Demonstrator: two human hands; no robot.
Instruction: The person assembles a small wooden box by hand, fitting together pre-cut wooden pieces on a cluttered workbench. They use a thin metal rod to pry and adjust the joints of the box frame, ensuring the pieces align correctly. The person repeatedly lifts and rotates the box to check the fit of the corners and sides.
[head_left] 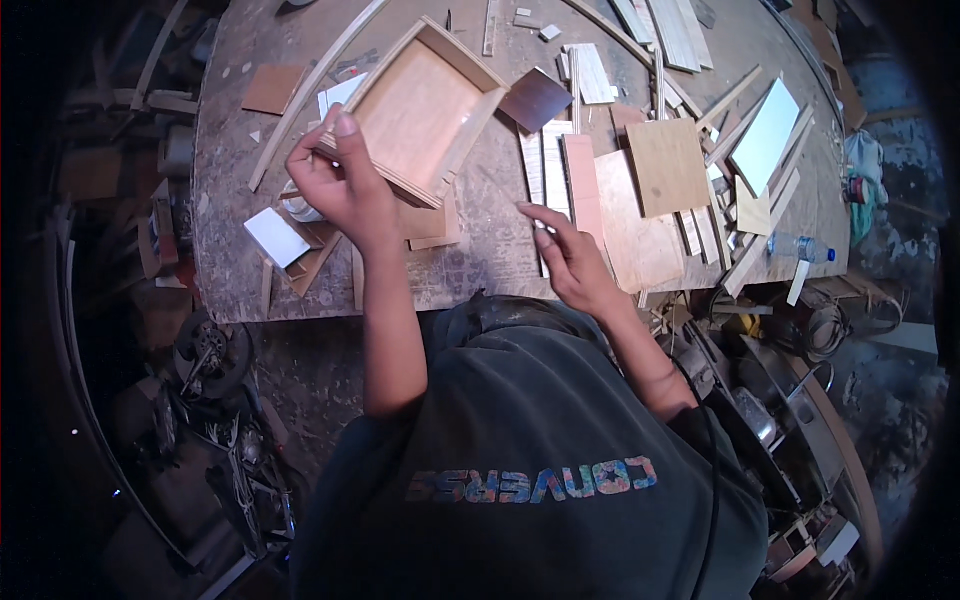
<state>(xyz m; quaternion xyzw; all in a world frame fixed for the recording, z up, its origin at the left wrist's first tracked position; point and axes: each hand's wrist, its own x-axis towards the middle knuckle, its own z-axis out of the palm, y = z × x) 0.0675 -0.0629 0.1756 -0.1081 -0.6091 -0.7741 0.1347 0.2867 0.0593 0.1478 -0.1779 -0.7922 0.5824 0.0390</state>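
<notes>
A shallow open wooden box (425,110), with thin raised sides and a pale plywood bottom, is held tilted above the workbench. My left hand (345,180) grips its near left corner between thumb and fingers. To the right of the box, my right hand (575,262) hovers over the bench with its thumb and index finger drawn together. A small bright spot shows at those fingertips, too small to name. Just beyond the box's right side lies a dark brown square panel (537,100). Under my left wrist are a white-faced block (277,238) and brown board pieces (432,222).
The worn workbench (490,270) carries several wood strips and offcuts. On the right lie a tan square board (667,168), a pale blue panel (765,137) and a clear plastic bottle (800,249) near the edge. A motorcycle wheel (212,352) stands below, to the left.
</notes>
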